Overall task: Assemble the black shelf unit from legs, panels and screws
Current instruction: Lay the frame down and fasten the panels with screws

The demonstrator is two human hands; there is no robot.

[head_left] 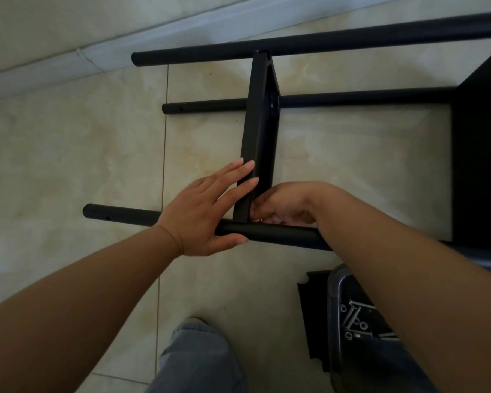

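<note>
Open tiled floor (77, 154) fills the left of the frame, free up to the wall base (68, 56) at upper left. Through the centre, three black legs (338, 99) run across, with floor showing in the gaps between them. An upright panel (260, 131) crosses those gaps mid-frame. A larger panel (479, 154) closes the right edge. At lower right, a screw tray (352, 321) blocks the floor.

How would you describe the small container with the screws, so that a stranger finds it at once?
Start at the nearest black leg, lying across the tiled floor. Below it, under the right forearm, sits a grey plastic tray. It alone holds silver screws and washers.
</note>
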